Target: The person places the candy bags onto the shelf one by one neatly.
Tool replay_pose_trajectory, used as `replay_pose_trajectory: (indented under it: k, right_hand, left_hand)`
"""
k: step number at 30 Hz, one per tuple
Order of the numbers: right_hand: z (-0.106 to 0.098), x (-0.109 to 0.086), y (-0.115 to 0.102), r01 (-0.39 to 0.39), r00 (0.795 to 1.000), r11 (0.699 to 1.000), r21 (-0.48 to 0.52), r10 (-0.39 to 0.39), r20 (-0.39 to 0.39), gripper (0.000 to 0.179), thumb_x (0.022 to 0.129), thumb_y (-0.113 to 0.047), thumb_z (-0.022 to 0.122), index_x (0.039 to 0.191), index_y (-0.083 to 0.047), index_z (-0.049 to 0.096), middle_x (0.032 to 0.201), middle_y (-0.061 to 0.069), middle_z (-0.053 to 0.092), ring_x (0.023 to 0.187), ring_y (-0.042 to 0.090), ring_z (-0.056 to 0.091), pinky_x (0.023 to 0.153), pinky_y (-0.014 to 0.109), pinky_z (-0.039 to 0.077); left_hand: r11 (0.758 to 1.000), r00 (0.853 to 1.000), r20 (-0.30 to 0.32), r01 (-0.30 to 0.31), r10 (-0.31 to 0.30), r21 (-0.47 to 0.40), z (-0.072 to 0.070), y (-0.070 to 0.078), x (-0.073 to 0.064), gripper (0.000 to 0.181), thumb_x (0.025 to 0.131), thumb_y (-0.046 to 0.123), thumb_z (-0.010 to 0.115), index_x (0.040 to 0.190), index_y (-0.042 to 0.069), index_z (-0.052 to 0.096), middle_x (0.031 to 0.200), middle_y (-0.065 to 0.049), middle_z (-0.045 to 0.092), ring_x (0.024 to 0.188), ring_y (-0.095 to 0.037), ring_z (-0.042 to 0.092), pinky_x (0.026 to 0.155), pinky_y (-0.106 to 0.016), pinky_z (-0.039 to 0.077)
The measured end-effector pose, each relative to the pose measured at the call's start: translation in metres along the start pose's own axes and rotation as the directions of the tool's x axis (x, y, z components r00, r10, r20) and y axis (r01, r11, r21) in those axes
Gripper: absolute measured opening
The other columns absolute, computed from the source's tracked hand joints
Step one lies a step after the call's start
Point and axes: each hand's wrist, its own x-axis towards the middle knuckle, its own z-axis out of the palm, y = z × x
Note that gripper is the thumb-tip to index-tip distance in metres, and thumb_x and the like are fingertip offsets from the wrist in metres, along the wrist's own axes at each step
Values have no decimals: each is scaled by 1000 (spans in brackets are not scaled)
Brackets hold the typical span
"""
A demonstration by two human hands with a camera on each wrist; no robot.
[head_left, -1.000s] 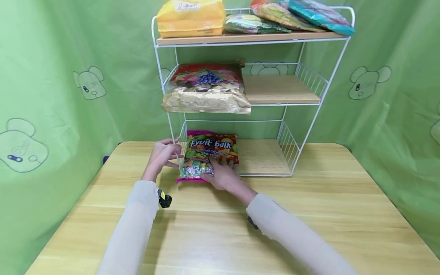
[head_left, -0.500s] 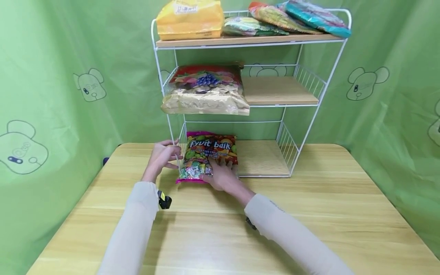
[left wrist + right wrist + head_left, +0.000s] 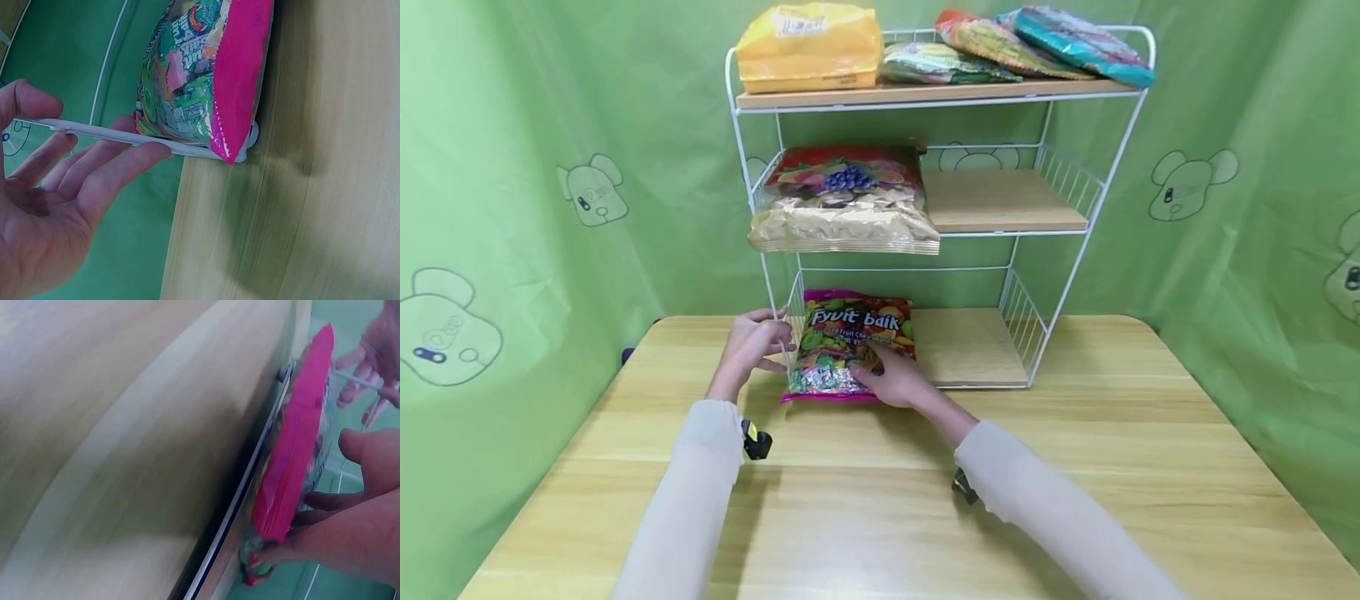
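Note:
A "Fyvit baik" chewy candy bag (image 3: 842, 342) with pink ends lies on the bottom shelf, at the left. Its front pink end reaches the shelf's front edge. My left hand (image 3: 752, 343) holds the white front left post (image 3: 112, 132) of the rack, fingers on both sides of the wire. My right hand (image 3: 895, 375) is at the bag's right front part. In the right wrist view, its fingers (image 3: 312, 544) touch the bag's side near the pink end (image 3: 297, 444), while the thumb (image 3: 353, 447) stands apart from it.
A red and gold candy bag (image 3: 846, 200) lies left on the middle shelf (image 3: 1000, 200), overhanging its front. On the top shelf are a yellow bag (image 3: 808, 50) and several flat colourful bags (image 3: 1075, 46). The rack stands on a wooden table (image 3: 865, 508) before green curtains (image 3: 647, 108).
My right hand has shifted slightly right along the candy bag, uncovering more of its lower front. My left hand stays at the post. The head view has tilted up slightly.

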Motion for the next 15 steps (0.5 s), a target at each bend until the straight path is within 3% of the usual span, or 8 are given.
replay_pose_trajectory:
  k: [2, 4, 6, 7, 9, 12, 15]
  right_hand:
    - [-4, -1, 6, 6, 1000, 999, 37, -5, -16, 69, 103, -40, 52, 160, -8, 28, 161, 20, 36, 145, 45, 37, 122, 59, 33]
    - [-9, -2, 11, 5, 999, 998, 66, -2, -45, 64, 104, -36, 53, 159, -9, 33, 157, 20, 43, 130, 41, 54, 113, 55, 46]
    - [-15, -4, 17, -2, 998, 994, 106, 9, -64, 60, 103, -32, 53, 157, -11, 38, 147, 21, 54, 99, 31, 66, 89, 45, 59]
    - [-18, -5, 20, -5, 997, 992, 124, 14, -73, 57, 103, -29, 52, 155, -10, 40, 140, 21, 59, 82, 24, 64, 73, 38, 60]
    - [-25, -7, 25, -12, 997, 985, 174, 25, -73, 54, 102, -24, 51, 153, -8, 44, 118, 21, 67, 57, 13, 46, 49, 26, 46]
    - [-37, -13, 33, -28, 997, 968, 249, 47, -68, 52, 100, -18, 52, 150, -5, 47, 90, 15, 64, 48, 6, 34, 39, 18, 31]
    - [-49, -19, 42, -55, 995, 959, 279, 77, -68, 51, 100, -16, 54, 149, -4, 48, 75, 8, 59, 48, 7, 35, 40, 18, 32]
  left_hand:
    - [1000, 1000, 2, 1, -1, 0, 0, -1, 0, 54, 81, 7, 62, 134, 9, 64, 126, -20, 66, 107, -42, 71, 78, -53, 64]
    - [1000, 1000, 4, -1, 1, -3, 0, -2, 0, 55, 80, 6, 62, 135, 9, 63, 129, -21, 65, 107, -42, 71, 78, -53, 64]
    - [1000, 1000, 9, -4, 4, -8, 0, -2, 1, 55, 80, 6, 62, 135, 8, 63, 134, -21, 63, 108, -42, 70, 78, -53, 64]
    - [1000, 1000, 10, -4, 4, -9, 0, -2, 1, 55, 80, 6, 62, 135, 8, 63, 134, -21, 63, 108, -42, 70, 78, -53, 64]
    - [1000, 1000, 10, -8, 8, -7, 0, -2, 1, 54, 81, 6, 61, 135, 8, 63, 134, -19, 63, 107, -41, 71, 77, -53, 64]
    - [1000, 1000, 4, -14, 14, -3, 0, -2, 1, 53, 81, 7, 61, 135, 7, 63, 124, -20, 66, 107, -42, 70, 77, -53, 64]
    - [1000, 1000, -2, -19, 19, 1, 0, -1, 1, 54, 81, 7, 61, 135, 7, 63, 119, -14, 68, 109, -45, 69, 77, -53, 64]
